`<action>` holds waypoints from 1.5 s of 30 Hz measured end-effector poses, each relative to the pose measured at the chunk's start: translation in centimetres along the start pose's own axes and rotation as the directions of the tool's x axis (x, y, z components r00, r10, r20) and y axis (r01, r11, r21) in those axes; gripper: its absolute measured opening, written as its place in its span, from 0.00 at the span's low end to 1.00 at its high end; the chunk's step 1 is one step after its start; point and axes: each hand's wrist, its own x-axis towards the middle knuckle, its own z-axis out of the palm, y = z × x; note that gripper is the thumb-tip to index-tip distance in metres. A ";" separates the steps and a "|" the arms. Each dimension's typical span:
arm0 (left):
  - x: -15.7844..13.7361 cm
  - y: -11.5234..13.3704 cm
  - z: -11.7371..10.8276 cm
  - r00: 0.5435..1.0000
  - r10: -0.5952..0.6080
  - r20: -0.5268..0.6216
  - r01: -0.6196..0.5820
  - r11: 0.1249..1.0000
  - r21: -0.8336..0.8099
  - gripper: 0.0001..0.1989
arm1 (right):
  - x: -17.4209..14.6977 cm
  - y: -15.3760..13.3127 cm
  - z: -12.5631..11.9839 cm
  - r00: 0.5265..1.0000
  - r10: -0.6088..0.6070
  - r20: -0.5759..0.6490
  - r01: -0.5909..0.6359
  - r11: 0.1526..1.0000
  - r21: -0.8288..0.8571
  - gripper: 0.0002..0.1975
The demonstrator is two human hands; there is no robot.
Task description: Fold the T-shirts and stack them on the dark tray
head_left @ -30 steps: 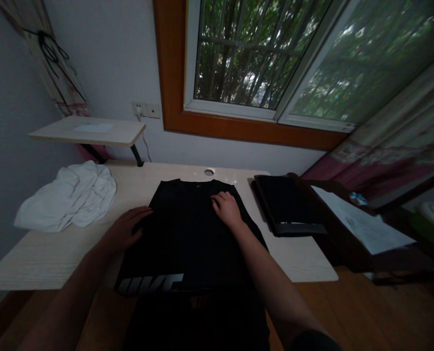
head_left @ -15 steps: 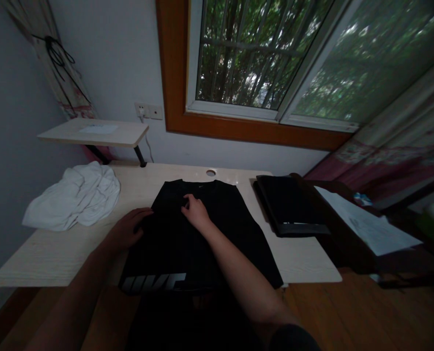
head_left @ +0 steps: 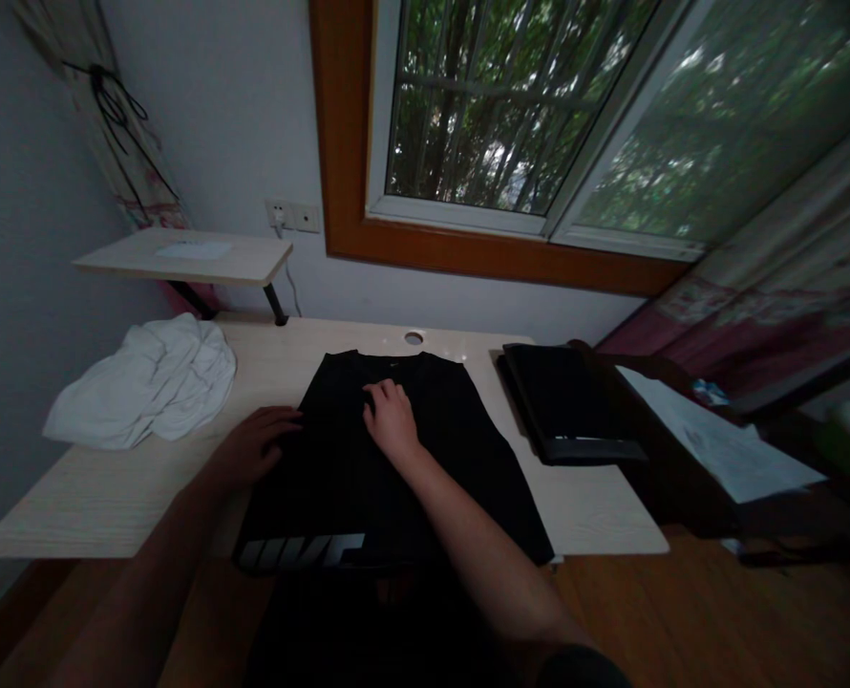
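Note:
A black shirt (head_left: 331,459) lies spread on the light wooden table (head_left: 611,506), its neckline toward the window and its pale printed lettering near the front edge. At the shirt's left edge, my left hand (head_left: 257,444) rests with its fingers stretched across the cloth. My right hand (head_left: 393,418) is on the upper middle of the shirt, palm down, fingers somewhat bent and apart. Neither hand holds anything that I can see. The right forearm crosses over the lower right part of the shirt.
A crumpled white cloth (head_left: 145,382) lies at the left, below a small raised shelf (head_left: 253,263). Folded black clothing (head_left: 568,397) is stacked at the right. Beyond it, a white sheet (head_left: 718,440) rests on a dark surface. A round hole (head_left: 414,338) pierces the table's back.
My right hand has shifted slightly to the right and turned flatter over the shirt. The left hand stays at the shirt's left edge, almost unmoved.

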 end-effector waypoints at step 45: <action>14.9 -2.5 5.5 0.995 -0.044 0.084 0.015 0.948 0.318 0.27 | -4.5 -0.2 -0.2 0.838 -0.482 0.257 0.464 0.876 0.130 0.22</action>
